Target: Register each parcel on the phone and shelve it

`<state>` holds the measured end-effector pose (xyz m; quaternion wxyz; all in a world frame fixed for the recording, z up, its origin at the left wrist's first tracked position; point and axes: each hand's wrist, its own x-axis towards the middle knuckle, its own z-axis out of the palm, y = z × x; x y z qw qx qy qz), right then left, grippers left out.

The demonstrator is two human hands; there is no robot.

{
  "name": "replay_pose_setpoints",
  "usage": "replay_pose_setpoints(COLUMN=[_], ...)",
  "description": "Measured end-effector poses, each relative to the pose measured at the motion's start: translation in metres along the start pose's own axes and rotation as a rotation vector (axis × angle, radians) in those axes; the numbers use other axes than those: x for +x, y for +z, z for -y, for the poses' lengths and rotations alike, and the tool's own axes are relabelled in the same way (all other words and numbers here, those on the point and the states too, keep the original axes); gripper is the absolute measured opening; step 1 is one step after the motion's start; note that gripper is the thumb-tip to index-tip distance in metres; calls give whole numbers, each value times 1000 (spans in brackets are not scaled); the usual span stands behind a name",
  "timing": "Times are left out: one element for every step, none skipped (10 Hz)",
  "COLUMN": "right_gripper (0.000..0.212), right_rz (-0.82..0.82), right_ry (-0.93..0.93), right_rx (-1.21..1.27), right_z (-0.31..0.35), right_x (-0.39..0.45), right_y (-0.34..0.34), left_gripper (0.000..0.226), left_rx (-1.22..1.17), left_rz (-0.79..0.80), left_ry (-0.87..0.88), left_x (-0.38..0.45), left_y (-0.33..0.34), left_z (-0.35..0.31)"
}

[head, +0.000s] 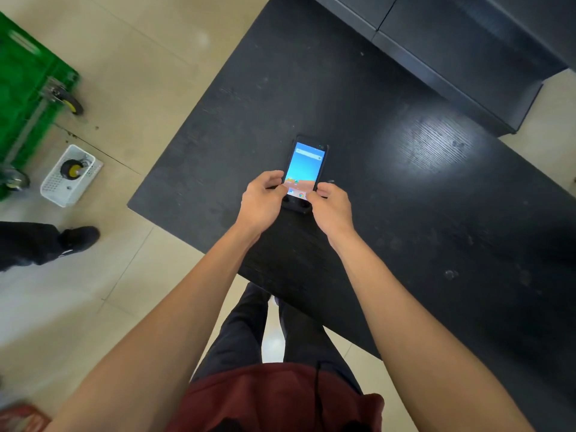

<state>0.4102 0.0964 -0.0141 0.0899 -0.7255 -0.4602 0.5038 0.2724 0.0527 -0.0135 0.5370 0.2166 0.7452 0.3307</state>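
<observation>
Head view, looking down over my two bare forearms. I hold the phone (307,169) with both hands above the black table (405,213), near the table's middle. My left hand (263,196) has its fingers curled round the phone's left edge, the thumb lying at the lower left of the screen. My right hand (330,205) grips the lower right corner in the same way, fingers bent round the edge. Whether the phone's underside touches the table or hangs just above it, I cannot tell.

The phone is a slim dark slab. Its screen is lit and shows a blue background with a search bar at the top and a row of small icons along the bottom, which reads as a home screen and not a scanning or registering page. A small green light shows at the top edge.

Progress, as I judge it: the task is at its very start. No parcel appears anywhere in the view, nothing lies on the table, and no registering app looks open. Opening the app, scanning each parcel and shelving it all seem left to do.

Surroundings: a green crate on wheels (28,88) stands on the tiled floor at far left, a white basket (70,177) just beside it. Dark steps or low shelving (467,42) sit beyond the table.
</observation>
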Motion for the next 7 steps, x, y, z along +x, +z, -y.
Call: replay_pose_setpoints(right_gripper=[44,40,30,7,8,26,43], right_rz=[52,111,154,212,261,295,284], right_ry=[27,30,26,-23,-44,-17,-33], right_rx=[44,86,126,124,110,112,127], right_z=[12,24,38,49,57,56,56], right_x=[-9,-20,-29,-35,-41,-40,-41], right_y=[29,61,87,106,112,108,93], left_gripper=[34,30,26,24,22,23,24], left_rx=[15,10,6,77,108,151,223], left_rz=[-70,-144,-192,-217,-244,-236,-257], left_ry=[3,10,13,31,17,35,80], left_x=[4,12,19,25,24,27,21], left_y=[-32,-65,-94,-116,-128,-129,-123], left_z=[6,11,16,21,21,22,13])
